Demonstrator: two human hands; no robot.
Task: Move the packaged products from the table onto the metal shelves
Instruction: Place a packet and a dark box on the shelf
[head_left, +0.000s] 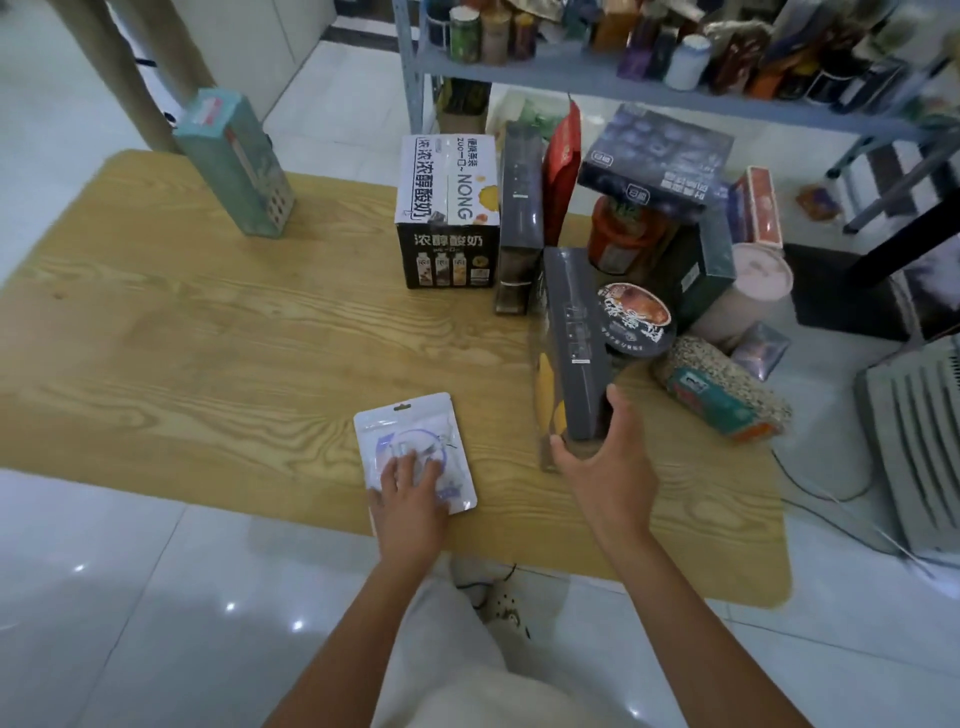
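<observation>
Left hand (410, 493) is pressing straight fingers on the near-edge pouch (405, 428); right hand (605, 465) is gripping the grey box (576, 353) (noodle bowl (636, 317) crowding it).

Wood-grain tabletop (208, 338) across the middle of the frame. At upper left, standing on it, a teal carton (236, 166). At upper centre, a yogurt box (447, 208) just beside an upright grey box (519, 218). At centre right, crowded together, a long grey box (571, 338), noodle bowl (636, 317) and grain bag (722, 384). Toward the lower centre, lying flat, a white pouch (410, 441). Along the top, a metal shelf (545, 78) packed with jars (465, 34).
</observation>
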